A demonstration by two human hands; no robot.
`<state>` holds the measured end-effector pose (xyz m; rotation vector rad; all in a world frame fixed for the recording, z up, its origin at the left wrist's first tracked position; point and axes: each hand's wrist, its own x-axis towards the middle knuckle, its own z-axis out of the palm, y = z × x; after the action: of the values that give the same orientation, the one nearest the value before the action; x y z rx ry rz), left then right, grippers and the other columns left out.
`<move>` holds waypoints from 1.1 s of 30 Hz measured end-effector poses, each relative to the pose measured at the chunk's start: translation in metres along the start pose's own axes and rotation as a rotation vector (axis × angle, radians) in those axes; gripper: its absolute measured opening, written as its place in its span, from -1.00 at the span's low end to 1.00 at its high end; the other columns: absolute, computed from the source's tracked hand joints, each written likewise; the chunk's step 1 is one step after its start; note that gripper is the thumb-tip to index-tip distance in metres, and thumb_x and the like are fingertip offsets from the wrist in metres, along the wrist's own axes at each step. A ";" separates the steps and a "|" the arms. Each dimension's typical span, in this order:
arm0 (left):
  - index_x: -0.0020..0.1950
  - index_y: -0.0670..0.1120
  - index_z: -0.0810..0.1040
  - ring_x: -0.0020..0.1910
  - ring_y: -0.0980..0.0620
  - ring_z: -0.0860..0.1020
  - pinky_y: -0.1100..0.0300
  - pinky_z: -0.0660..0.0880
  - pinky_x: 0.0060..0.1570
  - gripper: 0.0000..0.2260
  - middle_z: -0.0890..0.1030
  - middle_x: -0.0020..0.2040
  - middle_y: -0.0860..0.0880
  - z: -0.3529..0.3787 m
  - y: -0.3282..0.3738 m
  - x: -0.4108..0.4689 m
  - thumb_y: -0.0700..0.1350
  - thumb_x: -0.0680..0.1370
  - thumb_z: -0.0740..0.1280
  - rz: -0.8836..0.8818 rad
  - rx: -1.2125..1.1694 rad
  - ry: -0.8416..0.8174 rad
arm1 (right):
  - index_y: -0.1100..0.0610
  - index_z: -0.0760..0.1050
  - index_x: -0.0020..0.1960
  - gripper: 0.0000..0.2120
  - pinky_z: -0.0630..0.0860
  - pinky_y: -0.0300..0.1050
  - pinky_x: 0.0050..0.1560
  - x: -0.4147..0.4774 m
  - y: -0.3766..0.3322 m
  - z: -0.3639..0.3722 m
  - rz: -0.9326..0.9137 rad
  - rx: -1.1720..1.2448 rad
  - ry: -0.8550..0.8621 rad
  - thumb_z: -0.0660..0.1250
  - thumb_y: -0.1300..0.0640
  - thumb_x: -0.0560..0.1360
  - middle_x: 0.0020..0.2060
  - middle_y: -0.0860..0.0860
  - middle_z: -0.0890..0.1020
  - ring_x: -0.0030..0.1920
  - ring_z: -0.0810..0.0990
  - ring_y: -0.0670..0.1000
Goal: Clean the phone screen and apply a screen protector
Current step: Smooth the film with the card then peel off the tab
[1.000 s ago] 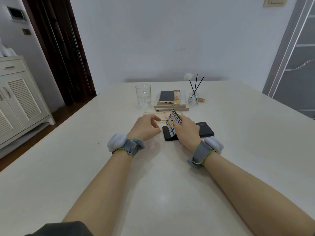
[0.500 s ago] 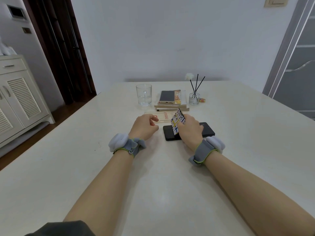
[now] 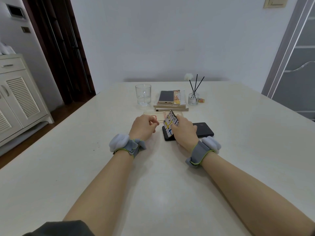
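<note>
Pale wall stands behind a wide white table [image 3: 238, 150], and the work is near its middle. The black phone [image 3: 204, 131] lies flat with its long axis running left to right, a little turned, so one short end is toward the left hand and the other points to the right side of the table. The right hand [image 3: 185, 133] is over the phone's left part and grips a printed card [image 3: 168, 124], which stands tilted on edge above that end. This hand is clearly the nearer one. The left hand [image 3: 142, 127] is just beside the phone's left end, apart from it, with curled fingers and thumb meeting forefinger; I cannot tell if it pinches something small. Just behind both hands lies a clear flat sheet with red print [image 3: 160, 114], perhaps the protector, also lying left to right. Farther back stand a glass mug [image 3: 143, 95], a gold phone [image 3: 166, 97] on stacked books [image 3: 170, 107], and a reed diffuser [image 3: 193, 98]. I judge the free room is to the right of the phone and toward the person, where bare table shows; the back side is crowded, and the table edges are well apart from the phone.
</note>
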<state>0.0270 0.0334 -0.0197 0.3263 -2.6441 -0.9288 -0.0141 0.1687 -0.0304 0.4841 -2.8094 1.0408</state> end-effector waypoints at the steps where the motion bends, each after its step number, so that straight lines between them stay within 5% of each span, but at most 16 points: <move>1: -0.02 -0.10 0.65 -0.20 0.06 0.54 0.26 0.38 -0.15 -0.81 0.67 -0.23 -0.12 0.000 0.000 -0.001 -0.22 0.52 0.24 -0.005 0.002 0.004 | 0.10 0.44 0.16 -0.77 0.21 0.06 0.24 -0.001 -0.002 0.001 -0.018 0.024 -0.031 0.10 0.17 0.56 0.13 0.08 0.58 0.15 0.48 0.19; 8: -0.01 -0.07 0.65 0.05 -0.21 0.53 0.04 0.44 0.11 -0.73 0.63 -0.01 -0.21 0.000 0.002 -0.002 -0.25 0.51 0.16 0.002 0.051 0.034 | 0.10 0.47 0.11 -0.79 0.25 0.07 0.26 0.003 0.006 -0.012 0.049 0.131 0.024 0.13 0.16 0.54 0.10 0.08 0.60 0.12 0.50 0.18; 14: 0.01 0.08 0.67 0.23 -0.16 0.38 0.08 0.34 0.22 -0.70 0.63 0.10 -0.05 0.004 -0.003 0.001 -0.15 0.52 0.17 -0.007 0.213 -0.002 | 0.10 0.46 0.15 -0.77 0.20 0.09 0.27 -0.003 -0.001 0.000 -0.024 0.086 -0.044 0.11 0.16 0.55 0.12 0.07 0.59 0.14 0.49 0.19; 28: 0.01 0.17 0.67 0.23 -0.12 0.29 0.02 0.13 0.33 -0.68 0.54 0.11 0.02 0.009 -0.003 0.001 -0.14 0.50 0.18 -0.008 0.235 -0.027 | 0.11 0.44 0.13 -0.78 0.20 0.04 0.22 -0.002 -0.003 0.000 -0.030 0.046 0.024 0.10 0.18 0.55 0.15 0.09 0.58 0.15 0.48 0.18; 33: 0.00 0.17 0.67 0.23 -0.11 0.29 0.02 0.11 0.31 -0.68 0.46 -0.03 0.05 0.010 -0.003 0.001 -0.14 0.49 0.18 -0.004 0.217 -0.020 | 0.10 0.45 0.14 -0.77 0.21 0.05 0.21 -0.002 0.000 0.002 -0.043 0.049 0.013 0.10 0.18 0.55 0.15 0.07 0.58 0.15 0.48 0.18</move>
<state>0.0226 0.0367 -0.0283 0.3743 -2.7689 -0.6498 -0.0123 0.1677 -0.0319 0.5384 -2.7547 1.1024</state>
